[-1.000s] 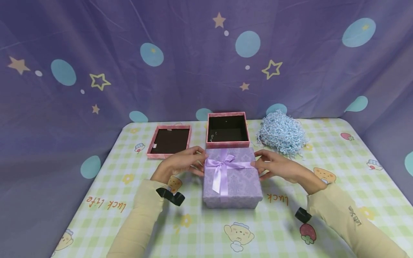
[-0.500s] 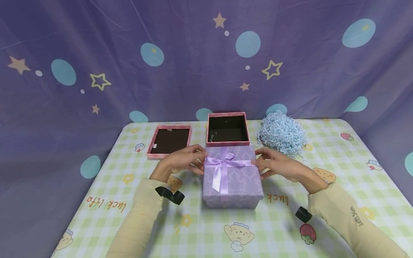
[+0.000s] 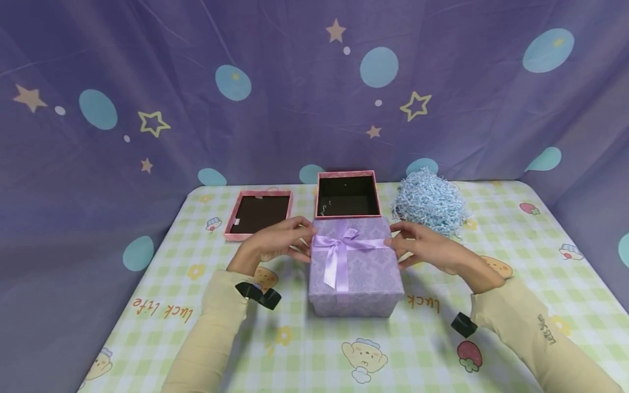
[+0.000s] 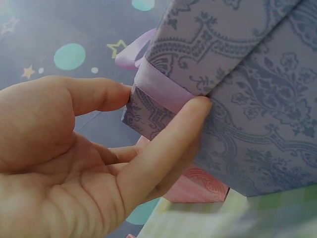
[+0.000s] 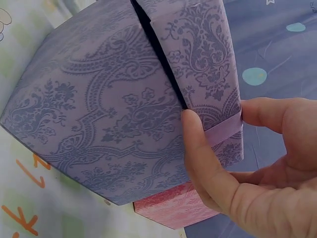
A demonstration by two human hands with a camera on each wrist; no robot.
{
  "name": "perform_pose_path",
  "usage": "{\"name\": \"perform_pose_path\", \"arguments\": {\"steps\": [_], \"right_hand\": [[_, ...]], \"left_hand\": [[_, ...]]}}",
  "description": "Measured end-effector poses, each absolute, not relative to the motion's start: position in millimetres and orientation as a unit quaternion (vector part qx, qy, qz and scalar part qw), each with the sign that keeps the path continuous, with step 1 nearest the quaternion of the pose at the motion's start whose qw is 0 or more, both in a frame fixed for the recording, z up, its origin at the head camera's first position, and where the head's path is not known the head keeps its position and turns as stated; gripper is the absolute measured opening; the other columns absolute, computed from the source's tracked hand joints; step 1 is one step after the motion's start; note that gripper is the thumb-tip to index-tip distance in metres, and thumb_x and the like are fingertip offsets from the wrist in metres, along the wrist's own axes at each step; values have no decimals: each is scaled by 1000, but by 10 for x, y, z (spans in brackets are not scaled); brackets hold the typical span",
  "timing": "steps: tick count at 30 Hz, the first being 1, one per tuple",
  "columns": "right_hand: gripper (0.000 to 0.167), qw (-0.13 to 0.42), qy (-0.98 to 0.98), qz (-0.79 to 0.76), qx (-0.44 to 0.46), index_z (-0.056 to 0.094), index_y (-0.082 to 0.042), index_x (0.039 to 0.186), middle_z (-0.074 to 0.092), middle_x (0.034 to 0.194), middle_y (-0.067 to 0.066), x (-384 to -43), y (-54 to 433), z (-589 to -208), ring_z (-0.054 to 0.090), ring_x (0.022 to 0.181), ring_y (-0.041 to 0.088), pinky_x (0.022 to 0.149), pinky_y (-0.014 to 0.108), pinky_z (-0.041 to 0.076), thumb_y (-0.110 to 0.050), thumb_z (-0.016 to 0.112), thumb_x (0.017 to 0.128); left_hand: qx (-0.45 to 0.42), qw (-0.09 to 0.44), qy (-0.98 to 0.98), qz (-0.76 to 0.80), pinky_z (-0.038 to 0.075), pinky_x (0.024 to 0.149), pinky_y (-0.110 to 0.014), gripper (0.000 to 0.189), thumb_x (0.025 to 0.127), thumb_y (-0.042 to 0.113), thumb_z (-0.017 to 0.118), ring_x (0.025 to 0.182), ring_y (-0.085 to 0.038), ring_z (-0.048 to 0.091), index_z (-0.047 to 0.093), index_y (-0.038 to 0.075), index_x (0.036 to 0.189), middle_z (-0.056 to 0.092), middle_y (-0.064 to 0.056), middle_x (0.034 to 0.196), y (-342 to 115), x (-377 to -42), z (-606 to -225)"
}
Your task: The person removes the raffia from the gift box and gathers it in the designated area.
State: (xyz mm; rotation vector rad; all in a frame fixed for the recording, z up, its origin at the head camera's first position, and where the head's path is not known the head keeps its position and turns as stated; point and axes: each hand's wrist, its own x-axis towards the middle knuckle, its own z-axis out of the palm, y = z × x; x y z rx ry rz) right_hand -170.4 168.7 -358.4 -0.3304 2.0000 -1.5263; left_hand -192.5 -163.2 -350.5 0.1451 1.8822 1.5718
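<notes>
Two hands, the left hand (image 3: 277,240) and the right hand (image 3: 427,248), pinch opposite sides of the bow-tied purple damask lid (image 3: 373,275); its far edge has risen, hiding more of the open pink gift box (image 3: 377,199) behind, and a dark gap (image 5: 161,55) shows above the matching box base (image 3: 354,309) on the checked tablecloth (image 3: 275,374), so the lid seems loosened, not yet free
</notes>
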Motion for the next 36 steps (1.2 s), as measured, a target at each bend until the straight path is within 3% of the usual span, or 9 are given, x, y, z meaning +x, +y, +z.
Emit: {"name": "perform_pose_path", "arguments": {"steps": [5, 12, 22, 24, 26, 29, 31, 32, 36], "right_hand": [[66, 295, 757, -570, -127, 23, 6, 143, 49, 109, 18, -1712, 1706, -3538, 58, 93, 22, 82, 41, 57, -29, 56, 97], [66, 272, 766, -568, -132, 22, 4, 145, 45, 128, 26, -1714, 1736, -3443, 57, 100, 24, 83, 40, 56, -31, 52, 99], [66, 177, 807, -554, -106, 27, -2, 148, 49, 128, 22, -1740, 1713, -3211, 60, 96, 12, 84, 29, 55, -42, 47, 99], [66, 158, 812, -553, -100, 29, -3, 147, 50, 125, 19, -1737, 1700, -3161, 59, 94, 9, 85, 26, 54, -43, 49, 99], [65, 140, 817, -552, -94, 32, -4, 146, 51, 122, 14, -1727, 1687, -3113, 58, 94, 8, 85, 22, 53, -44, 49, 98], [61, 98, 823, -552, -92, 40, -2, 141, 53, 117, 11, -1706, 1667, -3057, 58, 94, 8, 82, 17, 51, -43, 52, 97], [58, 66, 827, -550, -93, 45, -3, 138, 55, 117, 7, -1688, 1661, -3031, 58, 97, 6, 83, 16, 49, -42, 54, 96], [55, 49, 826, -552, -97, 47, -3, 136, 56, 117, 6, -1680, 1657, -3023, 58, 98, 6, 83, 16, 49, -40, 55, 96], [47, -12, 821, -557, -122, 52, -6, 133, 57, 113, 0, -1646, 1652, -3010, 56, 103, 6, 84, 14, 47, -34, 59, 95]], "left_hand": [[59, 327, 719, 610, 59, 75, -38, 24, 99, 18, 50, 76, -21, 60, 43, 2, 114, 50, -11, 95, -1622, -1929, -3469], [53, 303, 725, 616, 59, 74, -37, 31, 98, 23, 52, 77, -20, 60, 44, 0, 118, 51, -11, 96, -1586, -1941, -3370], [25, 238, 742, 626, 58, 75, -29, 47, 95, 35, 58, 82, -18, 62, 56, -7, 117, 59, -12, 97, -1504, -1949, -3167], [23, 218, 752, 621, 56, 62, -21, 48, 94, 39, 59, 85, -18, 65, 60, -4, 114, 61, -11, 99, -1498, -1939, -3129], [29, 190, 760, 620, 55, 60, -19, 47, 93, 42, 60, 88, -19, 67, 62, -1, 111, 62, -11, 101, -1493, -1926, -3090], [56, 141, 765, 626, 56, 66, -22, 43, 93, 41, 61, 95, -21, 66, 62, 1, 109, 62, -10, 102, -1483, -1908, -3028], [82, 105, 762, 634, 57, 83, -30, 41, 93, 38, 61, 98, -22, 63, 62, 1, 109, 61, -11, 104, -1471, -1901, -2991], [92, 87, 762, 635, 56, 86, -33, 39, 93, 36, 61, 100, -22, 62, 63, 1, 110, 61, -11, 104, -1466, -1897, -2974], [105, 28, 787, 608, 55, 82, -34, 38, 93, 35, 63, 93, -19, 58, 64, 7, 118, 61, -11, 105, -1462, -1868, -2910]]}}
